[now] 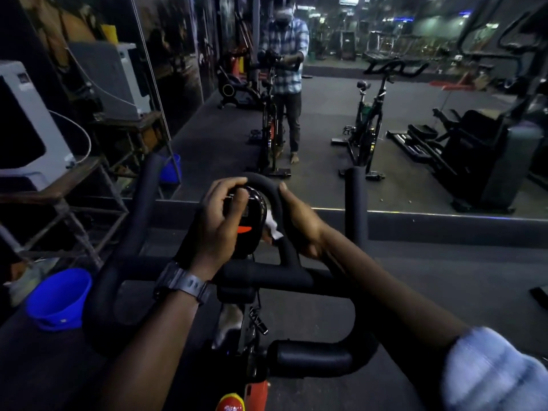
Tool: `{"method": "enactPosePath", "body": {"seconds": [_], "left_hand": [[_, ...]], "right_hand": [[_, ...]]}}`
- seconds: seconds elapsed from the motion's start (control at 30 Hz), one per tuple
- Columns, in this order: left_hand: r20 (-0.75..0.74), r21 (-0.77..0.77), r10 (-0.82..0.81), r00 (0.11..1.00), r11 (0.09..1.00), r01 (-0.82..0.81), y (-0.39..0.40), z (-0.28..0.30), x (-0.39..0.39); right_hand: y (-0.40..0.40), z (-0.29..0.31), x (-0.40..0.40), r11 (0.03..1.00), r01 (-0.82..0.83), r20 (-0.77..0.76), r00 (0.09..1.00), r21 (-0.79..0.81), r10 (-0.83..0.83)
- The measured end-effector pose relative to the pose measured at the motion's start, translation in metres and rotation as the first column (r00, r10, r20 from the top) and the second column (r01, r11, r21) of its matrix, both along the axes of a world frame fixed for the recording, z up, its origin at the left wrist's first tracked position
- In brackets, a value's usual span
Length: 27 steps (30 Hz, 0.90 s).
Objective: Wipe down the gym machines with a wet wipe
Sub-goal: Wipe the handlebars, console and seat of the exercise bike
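Here, crumpled white wet wipe (272, 225) in right hand (299, 223) fingers; left hand (218, 223) fingers clamped around bike console (246, 221).

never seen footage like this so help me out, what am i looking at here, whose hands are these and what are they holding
This is one picture from a wide-angle camera worn on a person's head, looking forward and down, so the two arms are the wearer's own. They stand at an exercise bike, facing a wall mirror that reflects them and the gym. The left hand, with a watch on its wrist, grips the bike's small black display console. The right hand holds a white wet wipe against the curved black handlebar loop beside the console. A blue bucket sits on the floor to the left.
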State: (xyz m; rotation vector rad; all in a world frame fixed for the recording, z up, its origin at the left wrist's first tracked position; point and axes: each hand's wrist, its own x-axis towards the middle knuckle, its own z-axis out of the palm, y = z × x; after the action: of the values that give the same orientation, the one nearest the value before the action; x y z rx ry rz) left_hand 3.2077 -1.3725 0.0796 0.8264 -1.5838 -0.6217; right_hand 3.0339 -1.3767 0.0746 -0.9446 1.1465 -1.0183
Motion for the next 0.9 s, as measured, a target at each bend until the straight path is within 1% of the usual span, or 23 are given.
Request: {"method": "enactPosePath", "body": {"seconds": [0.03,0.07,0.1,0.13,0.17,0.2,0.23,0.3,0.37,0.47,0.53,0.57,0.63,0.67,0.7,0.73,0.77,0.8,0.83,0.87,0.9], "left_hand": [[0.120,-0.100,0.080,0.990,0.993,-0.068,-0.002,0.005,-0.004],[0.251,-0.202,0.185,0.950,0.970,-0.135,-0.003,0.008,-0.009],[0.372,-0.294,0.301,0.878,0.935,-0.197,-0.004,0.009,-0.014],[0.461,-0.359,0.397,0.794,0.902,-0.242,-0.004,0.010,-0.018],[0.511,-0.398,0.461,0.726,0.875,-0.276,-0.003,0.008,-0.021],[0.531,-0.422,0.502,0.683,0.856,-0.300,-0.002,0.006,-0.024],[0.532,-0.435,0.524,0.665,0.843,-0.317,-0.001,0.004,-0.024],[0.525,-0.449,0.542,0.657,0.832,-0.327,0.001,0.004,-0.023],[0.539,-0.452,0.542,0.645,0.832,-0.322,0.002,0.004,-0.022],[0.531,-0.452,0.539,0.653,0.833,-0.320,0.002,0.004,-0.023],[0.520,-0.442,0.533,0.667,0.837,-0.324,0.002,0.003,-0.023],[0.522,-0.435,0.529,0.670,0.840,-0.324,0.002,0.003,-0.024],[0.527,-0.418,0.523,0.670,0.846,-0.331,0.003,0.004,-0.023],[0.531,-0.407,0.513,0.675,0.853,-0.328,0.002,0.005,-0.023],[0.535,-0.396,0.500,0.681,0.860,-0.321,0.001,0.006,-0.022],[0.533,-0.384,0.486,0.692,0.868,-0.314,0.001,0.007,-0.022],[0.529,-0.375,0.477,0.702,0.873,-0.311,0.001,0.007,-0.021],[0.526,-0.366,0.471,0.708,0.877,-0.310,0.001,0.008,-0.020],[0.522,-0.361,0.471,0.711,0.877,-0.316,0.001,0.008,-0.021],[0.512,-0.351,0.478,0.714,0.875,-0.333,0.001,0.007,-0.021],[0.500,-0.343,0.491,0.714,0.869,-0.357,0.002,0.006,-0.021]], "right_hand": [[0.013,-0.009,-0.004,0.996,-0.071,0.069,0.995,0.050,0.067],[0.024,-0.015,-0.007,0.988,-0.123,0.120,0.986,0.096,0.111],[0.029,-0.017,-0.010,0.980,-0.162,0.151,0.978,0.111,0.145],[0.030,-0.011,-0.010,0.978,-0.181,0.174,0.971,0.098,0.163],[0.028,-0.003,-0.010,0.980,-0.179,0.193,0.968,0.086,0.160],[0.023,0.008,-0.009,0.976,-0.187,0.221,0.962,0.108,0.159],[0.013,0.019,-0.007,0.970,-0.188,0.251,0.957,0.151,0.147],[-0.013,0.036,-0.003,0.970,-0.155,0.217,0.970,0.189,0.113],[-0.038,0.047,0.003,0.974,-0.160,0.114,0.983,0.159,0.143],[-0.044,0.048,0.002,0.981,-0.123,0.061,0.991,0.149,0.115],[-0.033,0.032,-0.008,0.995,-0.049,0.081,0.996,0.090,0.042],[-0.024,0.022,-0.014,0.995,-0.062,0.116,0.992,0.081,0.052],[-0.014,0.011,-0.023,0.989,-0.141,0.138,0.981,0.042,0.134],[-0.017,0.018,-0.024,0.993,-0.116,0.121,0.986,0.030,0.111],[-0.026,0.029,-0.023,0.998,-0.059,0.088,0.994,0.005,0.058],[-0.037,0.039,-0.018,0.997,-0.032,0.037,0.999,-0.063,0.035],[-0.052,0.049,-0.012,0.987,-0.057,-0.086,0.995,-0.151,0.044],[-0.063,0.060,-0.001,0.961,-0.124,-0.249,0.967,-0.248,0.061],[-0.071,0.070,0.009,0.913,-0.243,-0.454,0.888,-0.329,0.073],[-0.079,0.079,0.021,0.848,-0.386,-0.649,0.758,-0.364,0.067],[-0.083,0.087,0.030,0.775,-0.530,-0.798,0.600,-0.345,0.055]]}}
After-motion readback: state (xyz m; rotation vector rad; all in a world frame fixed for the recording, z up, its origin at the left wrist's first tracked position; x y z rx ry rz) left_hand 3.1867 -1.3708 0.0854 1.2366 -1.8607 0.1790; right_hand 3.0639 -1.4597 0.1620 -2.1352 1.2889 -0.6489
